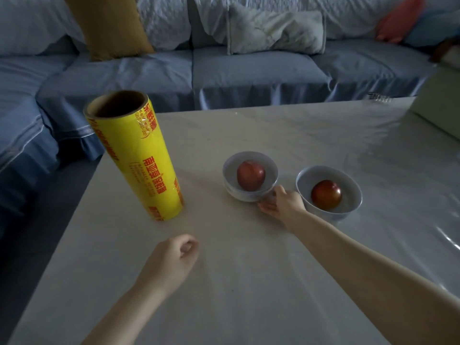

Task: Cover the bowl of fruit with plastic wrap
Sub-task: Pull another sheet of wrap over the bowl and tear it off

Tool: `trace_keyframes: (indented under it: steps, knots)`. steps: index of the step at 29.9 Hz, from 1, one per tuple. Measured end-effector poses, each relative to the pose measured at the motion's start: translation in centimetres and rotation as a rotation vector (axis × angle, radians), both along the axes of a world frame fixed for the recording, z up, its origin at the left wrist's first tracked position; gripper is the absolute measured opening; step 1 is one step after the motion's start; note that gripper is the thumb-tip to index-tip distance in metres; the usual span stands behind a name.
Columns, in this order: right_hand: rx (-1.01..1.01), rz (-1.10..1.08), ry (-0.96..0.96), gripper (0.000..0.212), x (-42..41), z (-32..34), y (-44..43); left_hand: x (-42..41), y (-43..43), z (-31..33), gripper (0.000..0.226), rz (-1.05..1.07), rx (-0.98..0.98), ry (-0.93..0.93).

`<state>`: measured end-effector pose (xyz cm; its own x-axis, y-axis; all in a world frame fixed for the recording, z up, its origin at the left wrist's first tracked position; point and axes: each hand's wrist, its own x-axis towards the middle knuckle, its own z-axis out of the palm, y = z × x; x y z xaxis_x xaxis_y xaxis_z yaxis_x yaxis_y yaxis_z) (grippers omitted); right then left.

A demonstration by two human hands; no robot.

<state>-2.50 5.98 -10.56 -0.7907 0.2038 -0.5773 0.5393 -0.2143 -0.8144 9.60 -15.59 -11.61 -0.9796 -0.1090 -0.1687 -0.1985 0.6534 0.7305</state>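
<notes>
Gripping the near rim of the left bowl (250, 178) with the right hand (281, 202), thumb on top of the edge and fingers (266, 208) tucked beneath, seemingly pinching it or the film on it. Loosely curled and holding nothing, the left hand (171, 262), just above the table (249, 282), near the roll. Apparently already wrapped, that left bowl: a faint glossy film over its top and a red fruit (250, 175) inside, though hard to confirm in the dim light. Just to its right, a second bowl (328, 192) with another red fruit (326, 194), its top looking open, so likely still left to cover. Upright at the table's left, well apart from both bowls, a yellow plastic wrap roll (135, 155) with a cardboard core. Red Chinese lettering down the label, too blurred to read with confidence. Behind the table, a blue sofa (249, 70) with cushions.
</notes>
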Motion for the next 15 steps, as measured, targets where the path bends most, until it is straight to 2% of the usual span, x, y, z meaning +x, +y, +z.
trace_keyframes:
  steps: [2,6,9,12,15]
  knots:
    - [-0.049,-0.012,-0.062,0.036,1.5,-0.1,1.6,0.1,0.5,-0.4,0.024,-0.028,-0.073,0.015]
    - [-0.1,-0.075,-0.198,0.036,5.0,0.1,6.0,0.8,1.3,-1.0,0.012,-0.103,-0.192,0.024]
    - [-0.139,-0.161,-0.127,0.037,5.7,0.1,8.7,1.4,1.9,-1.4,0.01,-0.127,-0.327,0.104]
    - [-0.126,-0.235,0.004,0.027,5.1,0.3,10.0,1.7,2.0,-1.5,0.011,-0.122,-0.35,0.121]
    - [-0.106,-0.24,0.03,0.027,4.8,0.2,10.2,2.0,1.7,-1.7,0.015,-0.118,-0.359,0.105]
